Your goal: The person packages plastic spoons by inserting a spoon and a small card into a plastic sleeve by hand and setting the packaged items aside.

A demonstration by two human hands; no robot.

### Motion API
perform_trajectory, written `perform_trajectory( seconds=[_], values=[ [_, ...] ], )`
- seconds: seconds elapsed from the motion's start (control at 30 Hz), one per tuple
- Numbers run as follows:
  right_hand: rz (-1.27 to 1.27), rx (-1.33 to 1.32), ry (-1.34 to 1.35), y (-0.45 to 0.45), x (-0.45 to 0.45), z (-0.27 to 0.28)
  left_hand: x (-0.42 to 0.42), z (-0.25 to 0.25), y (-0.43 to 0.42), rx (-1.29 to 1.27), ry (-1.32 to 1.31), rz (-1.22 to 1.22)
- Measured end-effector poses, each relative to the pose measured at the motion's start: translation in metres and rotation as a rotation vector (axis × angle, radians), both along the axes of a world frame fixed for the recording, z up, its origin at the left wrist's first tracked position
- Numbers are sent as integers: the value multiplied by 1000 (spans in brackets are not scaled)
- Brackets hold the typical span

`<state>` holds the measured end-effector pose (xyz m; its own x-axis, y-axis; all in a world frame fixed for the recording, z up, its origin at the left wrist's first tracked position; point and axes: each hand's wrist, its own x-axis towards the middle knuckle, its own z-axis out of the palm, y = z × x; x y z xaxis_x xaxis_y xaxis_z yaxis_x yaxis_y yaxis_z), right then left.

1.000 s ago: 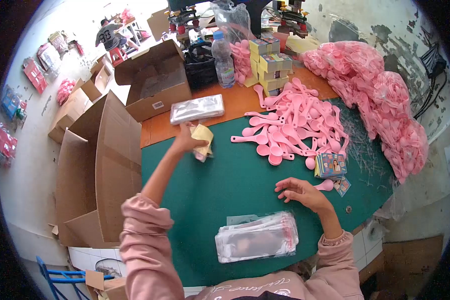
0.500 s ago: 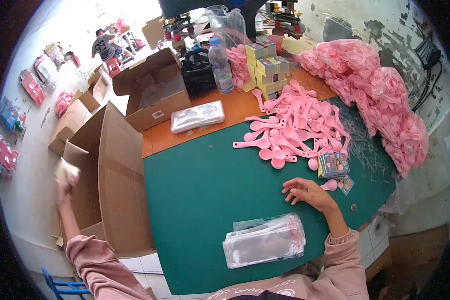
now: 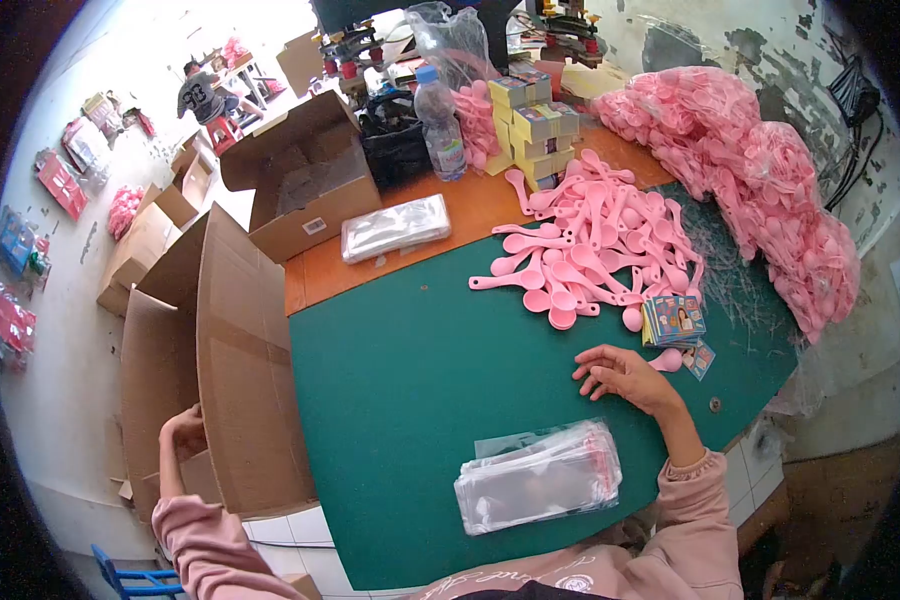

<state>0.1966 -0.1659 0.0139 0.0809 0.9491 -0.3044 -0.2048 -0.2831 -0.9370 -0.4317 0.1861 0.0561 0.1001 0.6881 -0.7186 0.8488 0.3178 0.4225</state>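
My left hand (image 3: 182, 430) reaches down into the tall open cardboard box (image 3: 250, 370) at the left of the table. Its fingers are hidden behind the box wall, so what they hold does not show. My right hand (image 3: 620, 377) hovers over the green mat (image 3: 400, 400), fingers loosely apart with nothing in them. Just beyond it lie a single pink spoon (image 3: 667, 360) and a small stack of printed cards (image 3: 674, 318). Closer to my body rests a pile of clear plastic bags (image 3: 540, 480). A heap of pink spoons (image 3: 600, 240) spreads across the far part of the mat.
A big bag of pink spoons (image 3: 730, 170) lies along the right side. At the back are stacked card bundles (image 3: 540, 130), a water bottle (image 3: 438, 125), a plastic-wrapped packet (image 3: 397, 228) and another open carton (image 3: 305, 180). A person (image 3: 202, 95) sits in the far background.
My left hand, earlier raised beside the box with a small pale packet, has moved right and down into it. The packet is out of sight. My right hand has barely moved.
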Motion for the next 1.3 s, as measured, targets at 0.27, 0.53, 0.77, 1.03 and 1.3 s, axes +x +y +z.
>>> perform_trajectory(
  seconds=[0.27,0.53,0.77,1.03,1.3],
  values=[
    [55,37,-82,1,-2,-2,-11,74,-125,214,294,-142],
    [31,125,-248,-10,3,6,9,60,-224,685,220,-67],
    [-159,158,-962,-46,25,29,-9,31,-239,977,334,-1],
    [-74,215,-1246,-49,13,19,48,69,-225,1037,146,-85],
    [-111,194,-1190,-50,9,18,74,48,-255,1055,276,-197]
  ],
)
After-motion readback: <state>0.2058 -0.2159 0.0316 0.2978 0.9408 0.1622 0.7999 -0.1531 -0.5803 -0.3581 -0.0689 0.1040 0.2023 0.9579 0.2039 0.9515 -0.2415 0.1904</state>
